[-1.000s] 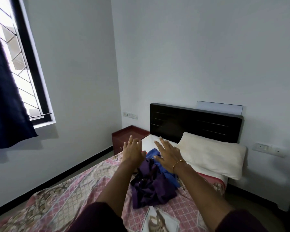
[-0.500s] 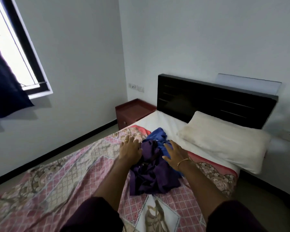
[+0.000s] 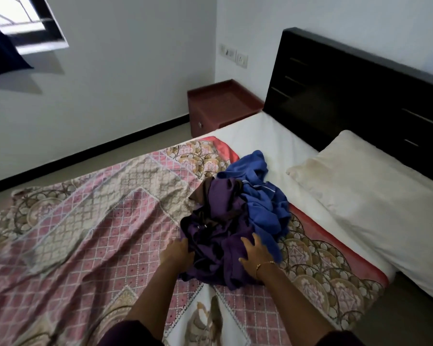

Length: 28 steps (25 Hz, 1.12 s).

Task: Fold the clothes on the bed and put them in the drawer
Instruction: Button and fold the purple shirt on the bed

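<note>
Purple and blue cloth lies heaped at the centre of the frame: a crumpled purple garment (image 3: 218, 236) on the near side and a blue garment (image 3: 258, 193) bunched against its far right side, the two touching and partly tangled. Both lie unfolded on a pink patterned bedspread (image 3: 98, 233) that covers the lower left and middle of the bed, with a bare white sheet (image 3: 265, 138) beyond it toward the upper right. A cream pillow (image 3: 365, 196) lies at the right, just beside the blue garment but apart from it, in front of a dark headboard (image 3: 348, 86). A red-brown bedside cabinet (image 3: 220, 106) stands in the corner at upper centre, its drawer front closed, beside wall sockets (image 3: 234, 54). A window (image 3: 28, 23) and a dark curtain (image 3: 0, 56) show in the upper left, against white walls.

The left hand (image 3: 176, 255) rests at the near left edge of the purple garment, fingers reaching into its folds; whether they are curled on the cloth cannot be told. The right hand (image 3: 256, 254), with a thin bangle (image 3: 264, 264) at the wrist, lies on the purple garment's near right side, fingers spread and pressing down.
</note>
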Available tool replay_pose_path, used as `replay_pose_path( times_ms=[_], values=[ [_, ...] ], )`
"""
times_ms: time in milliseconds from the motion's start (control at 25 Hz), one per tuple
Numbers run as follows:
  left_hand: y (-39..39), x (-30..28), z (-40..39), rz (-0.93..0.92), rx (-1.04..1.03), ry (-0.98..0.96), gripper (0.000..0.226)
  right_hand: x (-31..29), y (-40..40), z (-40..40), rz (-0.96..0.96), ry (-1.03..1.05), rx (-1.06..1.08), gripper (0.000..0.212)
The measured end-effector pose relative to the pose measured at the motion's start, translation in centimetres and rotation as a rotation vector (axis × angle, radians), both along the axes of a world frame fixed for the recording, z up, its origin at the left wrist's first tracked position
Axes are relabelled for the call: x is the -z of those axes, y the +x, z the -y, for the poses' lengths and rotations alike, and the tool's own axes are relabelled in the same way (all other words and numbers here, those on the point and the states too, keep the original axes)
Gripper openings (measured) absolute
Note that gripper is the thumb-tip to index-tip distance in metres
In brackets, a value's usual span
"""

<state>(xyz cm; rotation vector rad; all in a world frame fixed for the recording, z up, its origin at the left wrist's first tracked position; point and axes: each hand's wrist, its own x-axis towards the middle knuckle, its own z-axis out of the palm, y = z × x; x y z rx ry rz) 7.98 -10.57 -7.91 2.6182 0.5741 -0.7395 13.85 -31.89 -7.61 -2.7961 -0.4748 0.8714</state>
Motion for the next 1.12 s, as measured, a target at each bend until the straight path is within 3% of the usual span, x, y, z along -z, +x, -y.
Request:
replay_pose_path(
  times_ms=[120,280,360,400,480,560,600,680,840,1000,1120],
  values=[
    [0.4,4.0,-0.2,-0.011,-0.206,-0.102,0.064,3.6,1.4,0.4,-0.081,0.016,0.034,0.077],
    [0.3,6.0,0.0,0.103,-0.569,-0.277,0.068,5.9,1.7,-0.1,-0.27,0.129,0.116,0.088],
    [0.4,6.6,0.6,0.157,-0.699,-0.343,0.075,6.8,2.3,-0.2,-0.275,0.131,0.151,0.081],
    [0.6,6.3,0.9,0.164,-0.73,-0.37,0.077,6.8,2.6,-0.4,-0.262,0.128,0.17,0.067],
    [0.6,5.6,1.6,0.181,-0.81,-0.469,0.062,6.1,2.5,-0.5,-0.216,0.13,0.171,0.032],
    [0.9,2.8,2.4,0.25,-0.941,-0.652,0.019,4.5,2.0,-0.4,-0.17,0.167,0.182,0.018],
    [1.1,1.3,2.6,0.292,-0.957,-0.708,0.011,3.6,1.9,-0.5,-0.149,0.206,0.194,0.014],
    [1.6,-2.3,2.6,0.381,-0.883,-0.738,0.014,1.2,1.7,-1.3,-0.085,0.305,0.2,0.014],
    [0.8,-12.6,2.0,0.547,-0.613,-0.668,0.015,-7.6,0.5,-4.6,0.112,0.61,0.151,0.036],
    [-2.3,-22.3,0.9,0.719,-0.276,-0.383,0.025,-16.8,-0.7,-6.7,0.408,0.859,0.082,0.055],
    [-8.0,-29.7,0.3,0.813,-0.135,-0.195,0.029,-22.8,-4.0,-8.0,0.431,0.933,-0.124,0.075]
  ],
)
